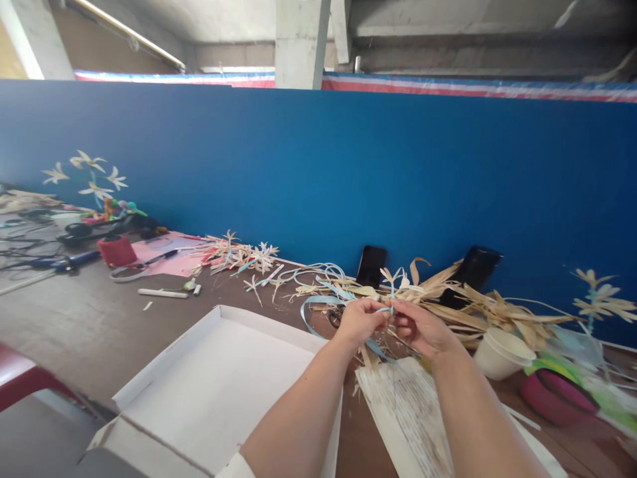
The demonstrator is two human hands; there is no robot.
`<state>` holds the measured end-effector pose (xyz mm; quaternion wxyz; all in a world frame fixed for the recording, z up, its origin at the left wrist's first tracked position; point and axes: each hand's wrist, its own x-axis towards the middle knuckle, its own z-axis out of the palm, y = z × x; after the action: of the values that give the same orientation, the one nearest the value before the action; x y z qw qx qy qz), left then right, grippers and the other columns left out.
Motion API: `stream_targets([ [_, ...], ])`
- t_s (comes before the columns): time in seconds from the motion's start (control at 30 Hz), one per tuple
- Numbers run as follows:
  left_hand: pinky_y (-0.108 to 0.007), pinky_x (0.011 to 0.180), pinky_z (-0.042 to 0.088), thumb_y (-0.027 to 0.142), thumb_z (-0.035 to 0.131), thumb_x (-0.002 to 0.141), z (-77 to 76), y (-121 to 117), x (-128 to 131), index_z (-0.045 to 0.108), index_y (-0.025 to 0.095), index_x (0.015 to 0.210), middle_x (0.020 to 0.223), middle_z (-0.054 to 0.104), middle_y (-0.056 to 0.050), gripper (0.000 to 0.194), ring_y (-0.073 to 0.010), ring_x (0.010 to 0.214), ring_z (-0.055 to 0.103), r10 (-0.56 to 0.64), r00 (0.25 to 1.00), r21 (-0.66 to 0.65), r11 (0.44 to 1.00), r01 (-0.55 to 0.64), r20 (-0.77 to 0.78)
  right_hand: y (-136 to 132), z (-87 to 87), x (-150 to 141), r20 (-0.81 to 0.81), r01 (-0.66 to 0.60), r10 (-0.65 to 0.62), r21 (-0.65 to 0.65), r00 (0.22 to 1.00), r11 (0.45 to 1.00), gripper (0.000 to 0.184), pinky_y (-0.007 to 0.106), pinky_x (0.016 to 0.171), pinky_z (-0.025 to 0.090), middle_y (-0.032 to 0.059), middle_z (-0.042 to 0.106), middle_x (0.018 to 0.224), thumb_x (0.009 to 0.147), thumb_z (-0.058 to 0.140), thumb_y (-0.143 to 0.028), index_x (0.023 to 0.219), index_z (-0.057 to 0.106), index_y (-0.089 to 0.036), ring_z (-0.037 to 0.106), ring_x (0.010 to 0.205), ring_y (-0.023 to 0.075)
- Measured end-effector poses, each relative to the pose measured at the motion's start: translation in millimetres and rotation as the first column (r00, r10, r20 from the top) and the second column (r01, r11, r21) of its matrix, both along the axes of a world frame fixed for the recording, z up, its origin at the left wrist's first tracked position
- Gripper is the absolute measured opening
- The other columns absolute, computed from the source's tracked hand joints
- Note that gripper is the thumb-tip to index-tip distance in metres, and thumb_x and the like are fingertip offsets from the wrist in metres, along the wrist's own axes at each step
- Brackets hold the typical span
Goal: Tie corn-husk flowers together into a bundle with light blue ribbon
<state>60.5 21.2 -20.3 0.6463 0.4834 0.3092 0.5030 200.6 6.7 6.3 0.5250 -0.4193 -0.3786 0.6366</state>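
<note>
The pale flower (393, 274) stands upright just above my fingertips, its blue-wrapped stem (393, 292) nearer my right hand (421, 326), which pinches it; from beside it, my left hand (360, 321) pinches the blue ribbon (383, 309).

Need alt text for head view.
A person's left hand and right hand together hold a small pale flower, light-blue ribbon at its stem, over a cluttered brown table. An open white box lies at left, dried husks and a paper cup at right.
</note>
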Motion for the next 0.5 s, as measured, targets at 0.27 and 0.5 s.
stream_targets([
  [0.27, -0.022, 0.057, 0.046, 0.033, 0.078, 0.057, -1.3, 3, -13, 0.064, 0.01, 0.072, 0.063, 0.062, -0.002, 0.031, -0.0067, 0.051, 0.053, -0.14, 0.987, -0.012, 0.99, 0.139, -0.084, -1, -10.9, 2, 0.108, 0.034, -0.038, 0.039, 0.993, 0.999, 0.02, 0.014, 0.037, 0.029, -0.004, 0.046, 0.055, 0.061, 0.078, -0.026, 0.07, 0.063, -0.015, 0.038, 0.047, 0.0047],
  [0.5, -0.025, 0.063, 0.047, 0.038, 0.081, 0.049, -1.6, 7, -26, 0.066, 0.008, 0.075, 0.071, 0.065, -0.006, 0.043, -0.0081, 0.058, 0.056, -0.259, 0.961, -0.086, 0.964, 0.25, -0.101, -4, -20.1, 4, 0.144, 0.06, -0.072, 0.084, 0.987, 0.995, 0.024, 0.015, 0.039, 0.029, -0.0049, 0.045, 0.053, 0.058, 0.08, -0.029, 0.068, 0.062, -0.015, 0.038, 0.047, 0.0045],
])
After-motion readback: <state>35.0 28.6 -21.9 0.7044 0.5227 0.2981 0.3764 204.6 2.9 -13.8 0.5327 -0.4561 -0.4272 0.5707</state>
